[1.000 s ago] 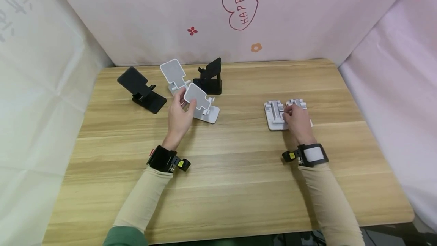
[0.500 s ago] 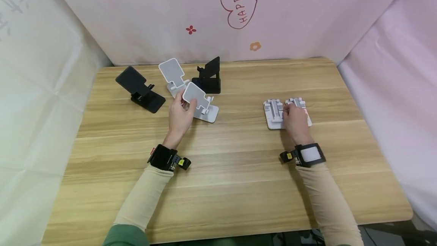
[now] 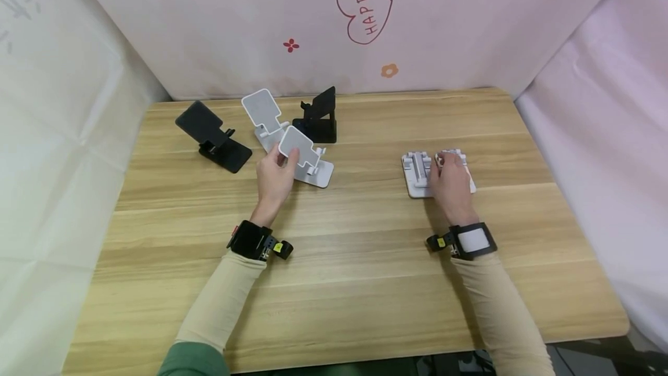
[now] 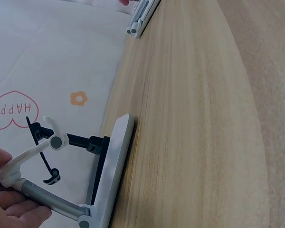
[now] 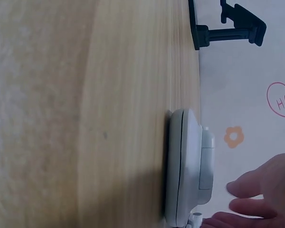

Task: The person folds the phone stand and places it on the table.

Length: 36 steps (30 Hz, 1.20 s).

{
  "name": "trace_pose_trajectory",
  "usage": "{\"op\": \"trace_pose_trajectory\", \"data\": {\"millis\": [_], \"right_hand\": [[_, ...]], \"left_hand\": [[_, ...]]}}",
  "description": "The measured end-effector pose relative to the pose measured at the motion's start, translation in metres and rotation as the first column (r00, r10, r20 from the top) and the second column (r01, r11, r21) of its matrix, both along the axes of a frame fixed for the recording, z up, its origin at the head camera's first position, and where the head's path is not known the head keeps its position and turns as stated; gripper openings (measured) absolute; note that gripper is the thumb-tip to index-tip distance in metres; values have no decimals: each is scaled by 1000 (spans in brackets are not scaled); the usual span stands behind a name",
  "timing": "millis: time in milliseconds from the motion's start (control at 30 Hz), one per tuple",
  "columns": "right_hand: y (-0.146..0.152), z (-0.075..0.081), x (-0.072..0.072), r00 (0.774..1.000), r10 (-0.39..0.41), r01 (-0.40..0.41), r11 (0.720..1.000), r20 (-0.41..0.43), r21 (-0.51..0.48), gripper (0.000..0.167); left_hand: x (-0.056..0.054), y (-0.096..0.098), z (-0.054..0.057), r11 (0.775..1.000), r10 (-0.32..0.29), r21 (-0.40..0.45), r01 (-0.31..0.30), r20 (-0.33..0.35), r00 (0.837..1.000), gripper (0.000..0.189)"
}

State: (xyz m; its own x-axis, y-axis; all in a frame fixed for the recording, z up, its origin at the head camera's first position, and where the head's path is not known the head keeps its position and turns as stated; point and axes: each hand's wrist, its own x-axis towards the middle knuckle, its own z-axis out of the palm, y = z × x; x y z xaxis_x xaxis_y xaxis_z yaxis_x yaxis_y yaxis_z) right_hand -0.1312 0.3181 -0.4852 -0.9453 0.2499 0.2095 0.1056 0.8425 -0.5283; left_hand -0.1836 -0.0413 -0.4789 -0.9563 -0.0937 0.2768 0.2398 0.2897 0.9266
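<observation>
– Nearer white stand (image 3: 306, 155)?
– Eleven o'clock on the tabletop (image 3: 365, 289); pinched by left hand (image 3: 273, 177), apparently for steadying.
– Folded stands (image 3: 418, 174)?
– Two o'clock, partly covered by right hand (image 3: 452, 187); grip cannot be told.

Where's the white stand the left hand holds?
In the head view, the held stand is left of centre, nearer the person than the other unfolded white stand and right of the leftmost black stand.

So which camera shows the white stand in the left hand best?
The head view: it shows most of the white stand, plate face and base, though the left hand covers part. The left wrist view shows it side-on, its base running out of frame. The right wrist view doesn't show it.
</observation>
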Motion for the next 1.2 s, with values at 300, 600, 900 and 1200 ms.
{"op": "trace_pose_trajectory", "data": {"millis": [300,600,900,1200], "right_hand": [[-5,2,1,992,20,-20,1000,-127,-2,34],[-15,-2,5,966,134,-141,990,-223,-18,34],[-29,-6,3,951,194,-212,976,-242,-51,33],[-44,-3,1,967,230,-248,949,-112,-192,38]], "left_hand": [[0,2,2,1000,30,6,-31,16,999,22],[0,3,3,998,53,20,-53,12,999,18],[3,1,2,999,39,36,-40,30,999,19],[7,1,11,999,10,48,-11,22,1000,21]]}}
